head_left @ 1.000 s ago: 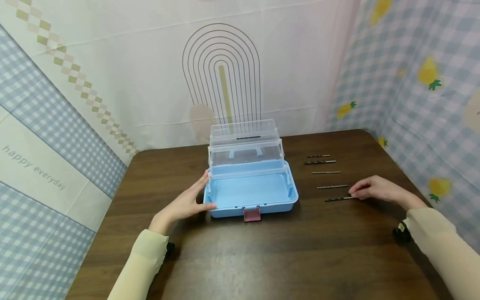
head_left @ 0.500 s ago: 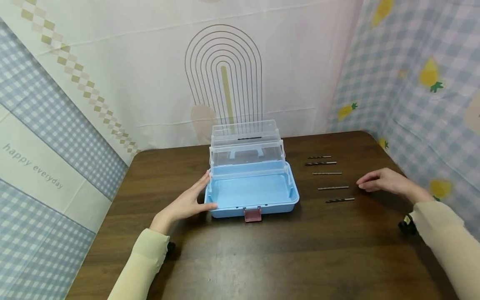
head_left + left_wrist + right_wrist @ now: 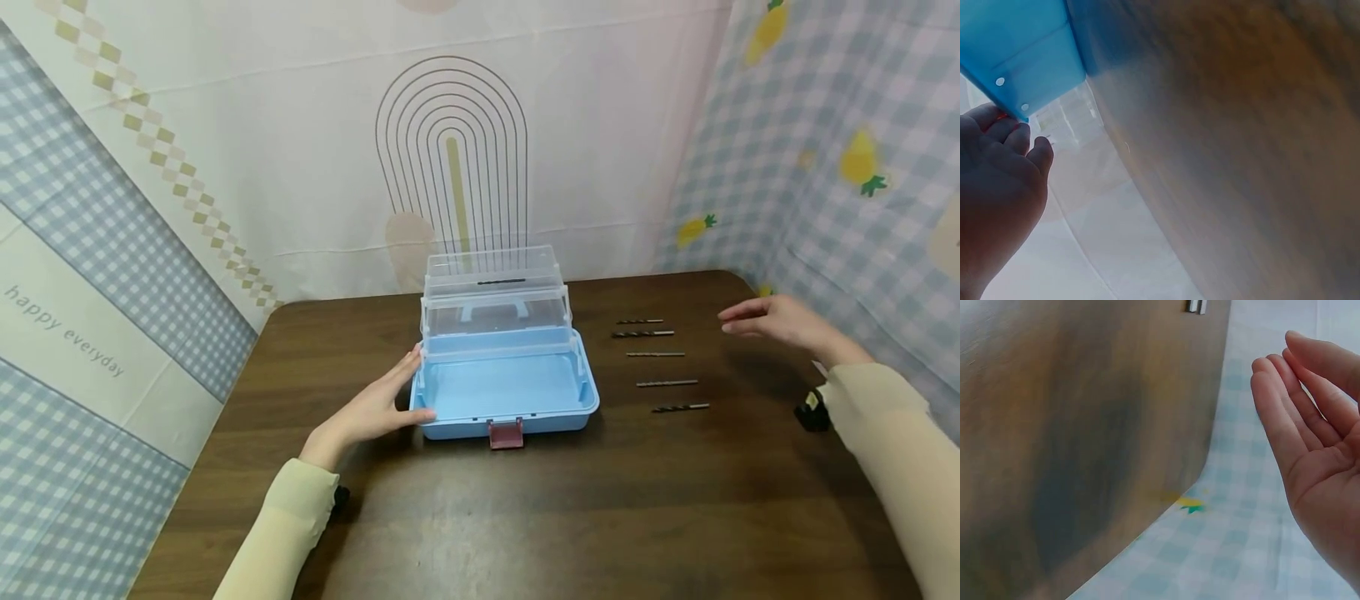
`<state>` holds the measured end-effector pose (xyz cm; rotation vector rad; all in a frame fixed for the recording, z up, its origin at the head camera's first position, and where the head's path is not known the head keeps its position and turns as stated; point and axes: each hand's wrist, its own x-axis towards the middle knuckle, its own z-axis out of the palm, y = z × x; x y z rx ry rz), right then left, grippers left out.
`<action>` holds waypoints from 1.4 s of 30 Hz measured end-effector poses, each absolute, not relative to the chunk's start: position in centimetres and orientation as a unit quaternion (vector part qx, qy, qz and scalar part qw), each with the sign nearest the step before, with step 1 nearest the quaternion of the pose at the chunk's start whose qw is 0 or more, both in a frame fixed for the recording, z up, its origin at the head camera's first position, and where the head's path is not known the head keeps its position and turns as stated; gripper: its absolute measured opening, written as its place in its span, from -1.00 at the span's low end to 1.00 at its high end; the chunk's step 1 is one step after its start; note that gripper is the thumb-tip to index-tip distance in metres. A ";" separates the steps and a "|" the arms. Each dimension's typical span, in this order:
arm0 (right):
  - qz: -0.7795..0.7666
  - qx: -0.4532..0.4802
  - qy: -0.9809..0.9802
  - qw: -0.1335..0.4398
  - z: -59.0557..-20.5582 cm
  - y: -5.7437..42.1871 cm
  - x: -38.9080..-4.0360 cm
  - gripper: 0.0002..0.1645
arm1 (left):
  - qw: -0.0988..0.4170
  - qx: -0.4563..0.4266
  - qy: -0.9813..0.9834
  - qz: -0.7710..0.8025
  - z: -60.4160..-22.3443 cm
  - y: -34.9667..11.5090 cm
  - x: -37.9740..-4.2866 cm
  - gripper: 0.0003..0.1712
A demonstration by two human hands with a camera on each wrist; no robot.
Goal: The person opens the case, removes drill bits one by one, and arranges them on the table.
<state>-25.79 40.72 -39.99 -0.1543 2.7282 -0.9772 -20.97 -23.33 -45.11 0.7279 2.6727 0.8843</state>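
My left hand (image 3: 367,410) rests against the left side of a light blue toolbox (image 3: 510,428), thumb on its front rim and fingers along the side. In the left wrist view those fingers touch the corner of the blue box (image 3: 1029,56). The clear lid and trays (image 3: 491,260) stand raised at the back, with one dark drill bit (image 3: 501,282) in an upper tray. Over the table's right side hovers my right hand (image 3: 787,323), holding nothing, its fingers fairly straight. To its left lie several drill bits in a column, the nearest being a black-fluted drill bit (image 3: 680,407).
A maroon latch (image 3: 506,434) hangs down at the box's front. Behind the brown wooden table (image 3: 525,533) hangs a white printed cloth (image 3: 315,167). A blue checked cloth (image 3: 847,233) borders the right side.
My right hand has let go of the white end of the nearest drill bit, then lifted and moved away toward the back right. The left hand stays on the box.
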 end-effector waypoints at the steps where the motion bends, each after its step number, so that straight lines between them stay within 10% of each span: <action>1: -0.332 -0.053 0.935 0.118 -39.7 40.4 -26.0 -0.31 | 0.116 0.248 0.913 0.303 -45.1 -23.3 -21.0 0.24; 42: -0.393 -0.181 0.898 0.077 -32.1 19.1 -34.6 -0.56 | 0.118 0.244 0.915 0.298 -45.3 -23.4 -21.1 0.24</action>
